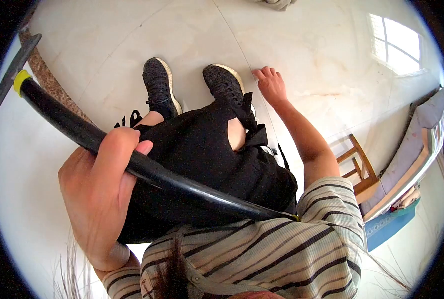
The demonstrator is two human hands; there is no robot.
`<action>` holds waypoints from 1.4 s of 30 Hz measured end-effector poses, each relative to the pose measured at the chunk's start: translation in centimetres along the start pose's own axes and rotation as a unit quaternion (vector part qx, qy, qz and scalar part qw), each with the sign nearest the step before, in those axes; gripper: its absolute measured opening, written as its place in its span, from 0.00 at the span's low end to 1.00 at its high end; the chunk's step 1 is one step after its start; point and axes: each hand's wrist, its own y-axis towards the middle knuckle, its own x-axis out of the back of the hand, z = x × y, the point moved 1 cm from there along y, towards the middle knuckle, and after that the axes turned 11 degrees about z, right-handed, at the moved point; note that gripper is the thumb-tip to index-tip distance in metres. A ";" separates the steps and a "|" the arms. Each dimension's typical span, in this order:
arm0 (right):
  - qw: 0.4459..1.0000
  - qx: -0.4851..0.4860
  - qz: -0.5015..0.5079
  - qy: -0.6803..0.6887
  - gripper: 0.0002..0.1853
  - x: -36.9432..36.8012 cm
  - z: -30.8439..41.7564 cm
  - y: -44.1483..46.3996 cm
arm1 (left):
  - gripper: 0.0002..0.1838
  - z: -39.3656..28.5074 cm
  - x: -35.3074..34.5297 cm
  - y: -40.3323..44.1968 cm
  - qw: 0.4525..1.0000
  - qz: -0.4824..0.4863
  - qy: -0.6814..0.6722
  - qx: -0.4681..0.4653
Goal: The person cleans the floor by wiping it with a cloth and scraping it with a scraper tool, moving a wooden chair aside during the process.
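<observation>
My left hand (100, 192) is closed around a long black pole (182, 182), thumb laid over the top. The pole slants across my lap, its near end reaching my striped shirt. A yellow collar (21, 82) joins its far end to a flat black head (15, 72), seen nearly edge-on at the upper left. My right arm stretches forward past my knee. My right hand (272, 84) is low by the floor near my shoe, fingers bent together; anything in them is hidden or too small to name.
My black shoes (158, 82) stand on a pale tiled floor (307, 45). A wooden stool (364, 174) stands at the right, next to a grey-covered piece of furniture (399, 154) and a blue box (391, 229). A brown patterned strip (57, 82) runs along the left; a cloth (277, 4) lies at the top.
</observation>
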 end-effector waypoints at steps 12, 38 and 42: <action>0.549 0.222 0.180 0.786 0.29 25.5 12.0 -5.2 | 0.13 -3.5 -1.9 0.4 0.978 0.040 0.161 -0.127; 0.959 -0.168 0.034 0.224 0.29 5.9 -0.1 -22.8 | 0.22 -6.4 -6.0 -0.9 0.960 0.074 0.213 -0.164; 0.951 -0.159 0.025 0.264 0.29 5.0 -0.6 -22.4 | 0.22 -6.0 -6.2 -0.7 0.955 0.052 0.220 -0.189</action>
